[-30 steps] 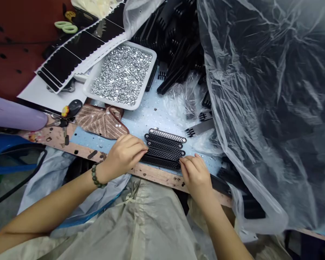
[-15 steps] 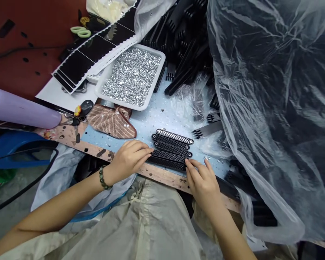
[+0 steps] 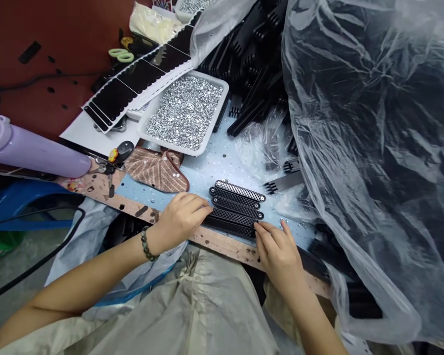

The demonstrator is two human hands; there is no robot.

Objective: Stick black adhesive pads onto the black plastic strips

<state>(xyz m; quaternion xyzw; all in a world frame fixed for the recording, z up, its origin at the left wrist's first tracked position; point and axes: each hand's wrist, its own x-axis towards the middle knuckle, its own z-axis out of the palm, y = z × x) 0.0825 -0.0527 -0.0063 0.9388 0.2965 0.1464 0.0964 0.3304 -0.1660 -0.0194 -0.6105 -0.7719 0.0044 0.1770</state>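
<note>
Carefully, a worker's left hand (image 3: 183,219) and right hand (image 3: 280,254) flank a row of black bars (image 3: 239,209) on a blue-topped table (image 3: 210,170), close to its near wooden edge. The left grip has thumb and forefinger drawn together at the left end of the nearer bars; the right grip has bent fingertips at their right end. Whether either pinches a bar or merely presses it cannot be told, as the fingers hide the contact.

The slim margin looks like the chief hazard: a tug toward the body could tip the nearest bar over the edge. Uneven pressure from the two hands could skew the row, and small metal discs (image 3: 260,215) at the bar ends might shift if they are loose, which the view does not settle. To the right, loose metal bits (image 3: 283,221) lie near the right hand, where a sweep could scatter them or drag one under a bar. A clear plastic sheet (image 3: 355,148) drapes beside the right forearm and might snag it in a wide swing.
</note>
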